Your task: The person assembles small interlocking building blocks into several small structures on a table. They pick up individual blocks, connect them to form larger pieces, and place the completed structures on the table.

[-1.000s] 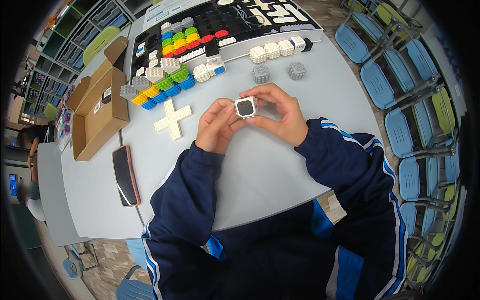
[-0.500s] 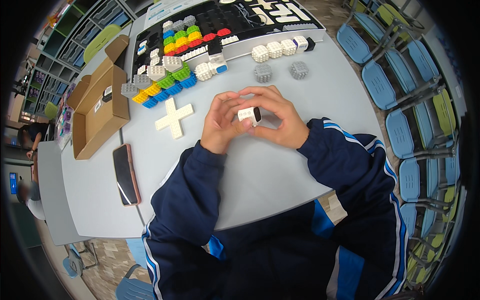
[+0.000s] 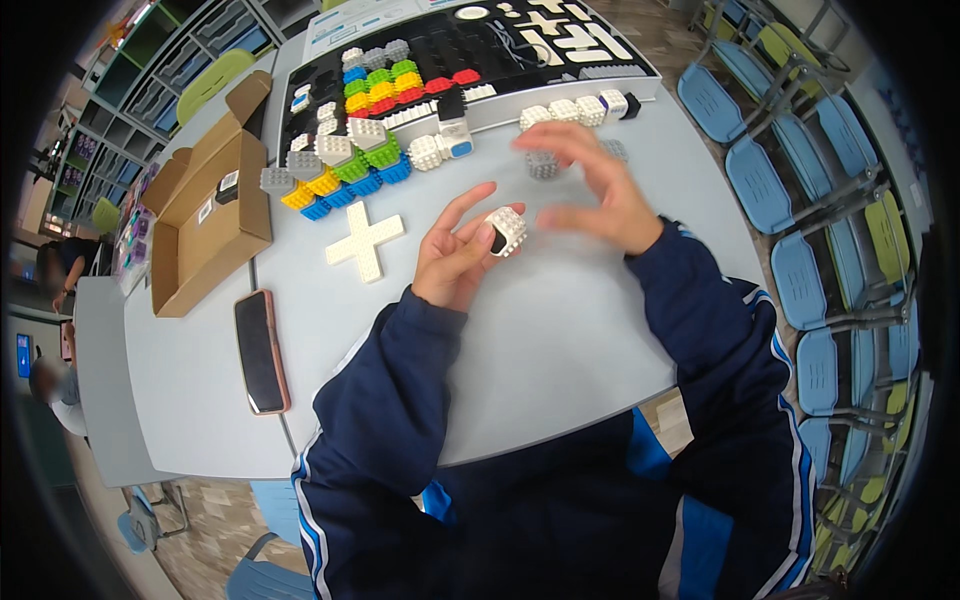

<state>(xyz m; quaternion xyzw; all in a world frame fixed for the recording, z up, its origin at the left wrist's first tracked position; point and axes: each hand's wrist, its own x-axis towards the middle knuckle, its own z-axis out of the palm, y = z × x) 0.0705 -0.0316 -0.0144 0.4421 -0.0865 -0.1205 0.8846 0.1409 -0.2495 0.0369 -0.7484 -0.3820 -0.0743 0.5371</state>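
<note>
**Left hand pinching a studded cube; right hand spread above the table**

A small white studded cube (image 3: 507, 230) with one black face sits at centre frame, slightly above the middle, over the grey table (image 3: 560, 330). The left hand (image 3: 452, 255) clamps it between the thumb, which lies along the black face, and the curled middle fingers; the index finger extends free toward the upper right. The palm faces up and to the right, with the dark blue sleeve entering from the lower centre. The right hand (image 3: 595, 190), just right of the cube and not touching it, is blurred; its fingers are spread apart and hold nothing, the palm turned down and to the left, fingertips reaching toward the upper centre.

Behind the right hand, two grey cubes (image 3: 541, 164) lie on the table, partly hidden. Farther toward the upper edge, a row of white cubes (image 3: 575, 108) lines the front of a black tray (image 3: 520, 50). To the upper left stand stacked coloured blocks (image 3: 345, 170). A white cross-shaped plate (image 3: 364, 243) lies left of the left hand. At the left are an open cardboard box (image 3: 205, 225) and, below it, a phone (image 3: 262, 350).
</note>
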